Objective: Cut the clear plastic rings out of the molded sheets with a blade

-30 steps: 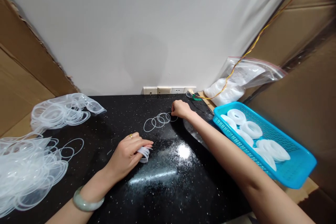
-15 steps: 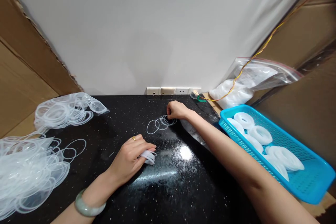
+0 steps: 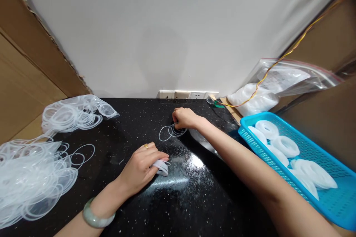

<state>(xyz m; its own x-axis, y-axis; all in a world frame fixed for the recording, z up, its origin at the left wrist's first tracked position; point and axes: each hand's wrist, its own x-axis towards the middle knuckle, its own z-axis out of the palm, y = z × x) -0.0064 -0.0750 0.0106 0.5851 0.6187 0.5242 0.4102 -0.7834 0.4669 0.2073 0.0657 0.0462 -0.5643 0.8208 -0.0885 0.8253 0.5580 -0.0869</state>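
Note:
My left hand [image 3: 143, 164] is closed on a bundle of thin translucent rings [image 3: 162, 167], whose edges stick out between thumb and fingers. Farther back on the counter, several loose clear rings [image 3: 166, 133] lie overlapping. Over their far right end is my right hand [image 3: 185, 117], its fingers curled and pressed together at the rings. What its fingertips pinch, if anything, is hidden.
A black speckled counter [image 3: 133, 118] meets a grey wall with sockets [image 3: 182, 94]. Large heaps of clear rings [image 3: 36, 181] and a bag of rings [image 3: 72, 114] lie left. Right are a blue basket [image 3: 328, 144] with white ring bundles [image 3: 285, 146], a zip bag [image 3: 256, 98] and a twisted wire [image 3: 261, 80].
My right hand has shifted a little left over the loose rings and covers more of their far edge. My left hand still grips its bundle. The whole view has shifted slightly.

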